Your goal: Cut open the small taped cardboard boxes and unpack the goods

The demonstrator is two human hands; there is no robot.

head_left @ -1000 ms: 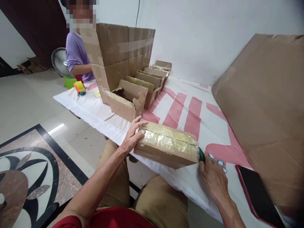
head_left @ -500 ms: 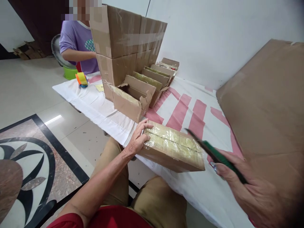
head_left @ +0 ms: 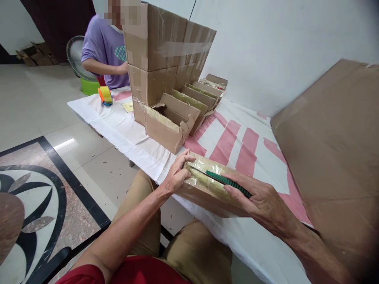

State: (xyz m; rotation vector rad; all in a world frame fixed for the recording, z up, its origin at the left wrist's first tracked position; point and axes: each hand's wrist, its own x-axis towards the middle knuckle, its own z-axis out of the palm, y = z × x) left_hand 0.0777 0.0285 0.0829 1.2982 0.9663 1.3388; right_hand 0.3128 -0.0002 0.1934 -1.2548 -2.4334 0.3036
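Note:
A small cardboard box [head_left: 204, 189], wrapped in yellowish clear tape, lies at the near edge of the white and pink cloth [head_left: 237, 142]. My left hand [head_left: 177, 174] grips the box's left end, fingers curled over its top. My right hand [head_left: 259, 199] holds a green-handled knife [head_left: 227, 180] and rests on the box's right part. The blade lies along the taped seam on top, its tip close to my left fingers.
A row of opened small boxes [head_left: 177, 118] stands behind, beside a tall stack of large cartons [head_left: 166, 51]. A big brown cardboard sheet [head_left: 334, 150] leans at the right. A person in a purple shirt [head_left: 103, 51] sits at the far end near a tape dispenser [head_left: 106, 96] and a fan [head_left: 75, 53].
My right hand lifted the knife from the box's right end, swung it up, and now lays the blade along the top seam. My left hand stayed on the box.

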